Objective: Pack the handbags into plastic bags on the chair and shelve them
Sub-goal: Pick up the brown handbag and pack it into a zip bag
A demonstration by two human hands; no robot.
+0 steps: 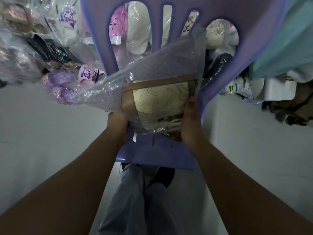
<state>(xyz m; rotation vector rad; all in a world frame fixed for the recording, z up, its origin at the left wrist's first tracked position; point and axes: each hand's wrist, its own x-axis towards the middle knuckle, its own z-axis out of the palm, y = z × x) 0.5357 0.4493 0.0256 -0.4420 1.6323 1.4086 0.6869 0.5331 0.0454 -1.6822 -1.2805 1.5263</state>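
A tan and cream handbag (pixel 157 97) with stitched letters lies inside a clear plastic bag (pixel 152 65) over the seat of a purple plastic chair (pixel 152 155). My left hand (pixel 118 122) grips the bag's near left edge. On the right, my right hand (pixel 190 119) holds the wrapped handbag's side, fingers curled round it. The open end of the plastic bag stands up against the chair back (pixel 186 5). A brown tag (pixel 174 135) pokes out under the bag by my right hand.
Wrapped slippers and soft goods (pixel 64 85) are heaped on the floor at left and behind the chair. Boxes and packets (pixel 277 89) sit at right under a teal cloth (pixel 288 39). My legs stand at the chair's front edge.
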